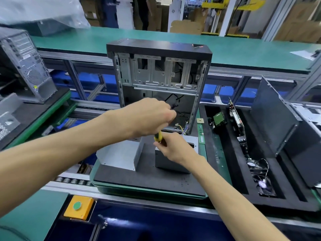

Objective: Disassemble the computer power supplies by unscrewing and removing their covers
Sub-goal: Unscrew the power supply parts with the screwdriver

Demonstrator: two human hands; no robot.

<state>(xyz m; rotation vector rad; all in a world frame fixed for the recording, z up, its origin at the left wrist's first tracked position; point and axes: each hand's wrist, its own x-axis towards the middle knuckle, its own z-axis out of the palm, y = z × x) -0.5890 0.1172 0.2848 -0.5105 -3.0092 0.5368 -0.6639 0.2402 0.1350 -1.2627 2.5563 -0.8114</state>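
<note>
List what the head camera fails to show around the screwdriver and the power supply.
- Screwdriver tip and screw: hidden behind the right hand, head view.
- Top of the handle: covered by the left hand.
- Dark power supply top face: mostly blocked by the right hand and wrist.
- Whether its cover is loose: cannot tell.
- Parts in the foam tray at right: too small to identify.

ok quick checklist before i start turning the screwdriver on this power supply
1. Screwdriver held: ok, left hand grips the top, right hand pinches lower down.
2. Tip seated in a screw: cannot tell, hands hide it.
3. Dark power supply flat on the foam pad: ok.
4. Silver cover out of the way: ok, it sits left of the unit.
5. Unit braced against twisting: not ok, neither hand holds it.
</note>
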